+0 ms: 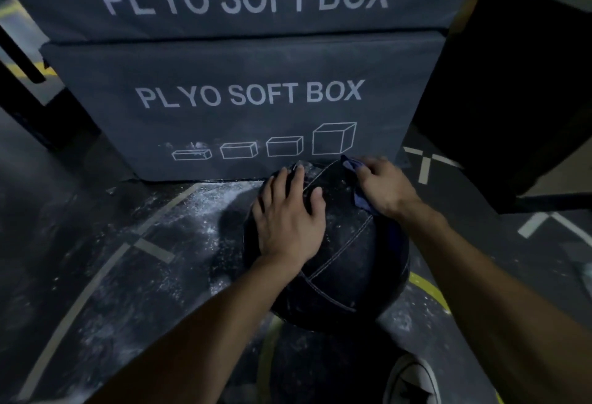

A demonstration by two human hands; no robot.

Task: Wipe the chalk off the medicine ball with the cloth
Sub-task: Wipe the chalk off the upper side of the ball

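Two hands on one medicine ball (346,262); one cloth (360,200)

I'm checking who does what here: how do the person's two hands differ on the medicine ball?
The left hand lies flat with spread fingers on top of the black stitched leather medicine ball, holding nothing; the right hand grips a crumpled blue cloth. The left hand sits nearer the person, and the right hand is at the ball's far upper right edge. Both touch the ball.

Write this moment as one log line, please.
left hand: flat on medicine ball | right hand: pressing cloth on ball's far side | chalk on floor
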